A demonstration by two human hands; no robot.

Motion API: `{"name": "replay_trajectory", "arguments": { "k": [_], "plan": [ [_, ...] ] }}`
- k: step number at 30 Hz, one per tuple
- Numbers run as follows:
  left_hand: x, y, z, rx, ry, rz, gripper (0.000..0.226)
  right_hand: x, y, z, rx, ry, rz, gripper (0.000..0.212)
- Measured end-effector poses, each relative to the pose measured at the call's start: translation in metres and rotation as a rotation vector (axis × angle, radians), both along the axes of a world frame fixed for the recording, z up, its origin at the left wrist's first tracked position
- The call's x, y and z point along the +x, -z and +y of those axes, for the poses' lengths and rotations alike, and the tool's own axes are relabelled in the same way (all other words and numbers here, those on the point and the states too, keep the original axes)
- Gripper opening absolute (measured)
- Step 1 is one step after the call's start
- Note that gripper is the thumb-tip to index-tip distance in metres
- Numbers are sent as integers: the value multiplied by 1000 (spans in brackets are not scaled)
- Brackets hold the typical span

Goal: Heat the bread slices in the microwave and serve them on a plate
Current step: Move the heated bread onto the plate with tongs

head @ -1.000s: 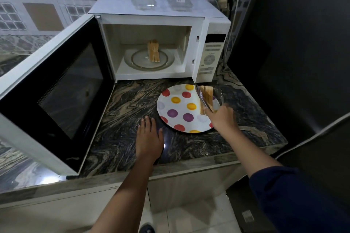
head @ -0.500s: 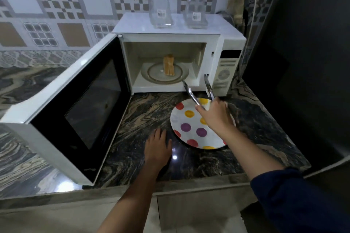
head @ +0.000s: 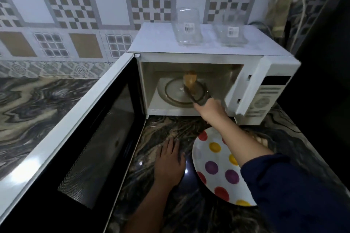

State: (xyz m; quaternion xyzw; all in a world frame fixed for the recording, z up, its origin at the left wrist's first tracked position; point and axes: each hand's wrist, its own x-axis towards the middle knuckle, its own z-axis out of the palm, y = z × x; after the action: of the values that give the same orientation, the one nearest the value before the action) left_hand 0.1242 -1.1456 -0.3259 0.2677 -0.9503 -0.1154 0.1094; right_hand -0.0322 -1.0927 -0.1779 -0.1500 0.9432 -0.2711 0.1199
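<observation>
Inside the open microwave [head: 212,58], the right hand [head: 210,108] reaches in over the glass turntable [head: 174,92], its fingers [head: 217,103] wrapped round the handle end of a pair of metal tongs [head: 193,94]. The tong arms stand on either side of a bread slice [head: 190,80] that stands upright on the turntable; blur keeps me from telling whether they press it. A dark blue sleeve [head: 295,191] covers the right forearm, which crosses above the polka-dot plate [head: 214,168] lying on the marbled table [head: 170,128] in front of the oven. Behind that forearm, at the far edge of the plate, a pale bit of another slice seems to show, though too little to be sure. The left hand [head: 169,162] lies flat on the table just left of the plate, fingers spread and holding nothing. The microwave door [head: 91,138] hangs wide open at left. Two clear glass containers [head: 188,26] sit on top of the oven
</observation>
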Motion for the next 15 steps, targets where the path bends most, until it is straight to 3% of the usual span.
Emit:
{"name": "replay_trajectory", "arguments": {
  "k": [9,15],
  "plan": [
    [1,5,1,5,15,54,52,-21,5,-52,-43,58,-79,33],
    [0,5,1,18,6,36,54,-29,5,-64,-219,234,-162,39]
  ]
}}
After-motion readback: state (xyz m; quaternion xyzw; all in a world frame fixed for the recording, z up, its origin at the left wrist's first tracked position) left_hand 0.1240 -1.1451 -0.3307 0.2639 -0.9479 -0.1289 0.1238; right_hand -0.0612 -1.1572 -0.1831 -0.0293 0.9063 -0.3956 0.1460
